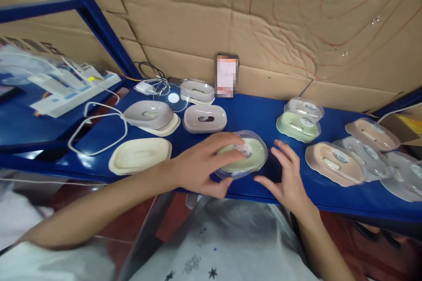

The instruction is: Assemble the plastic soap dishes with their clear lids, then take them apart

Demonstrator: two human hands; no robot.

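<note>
Blue shelf is being backed by cardboard. Green dish with clear lid, near the front edge, is being clasped by left hand; right hand is being held open at 3 o'clock, apart. Lid could be knocked off the edge.

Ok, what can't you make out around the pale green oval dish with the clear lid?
- Head view: the left hand covers the left half of the pale green oval dish under its clear plastic lid.
- The small upright card against the cardboard wall is blurred, unreadable.
- The clear oval lids at far right are cut by the frame edge.
- The right hand hovers close; contact unclear.
</note>
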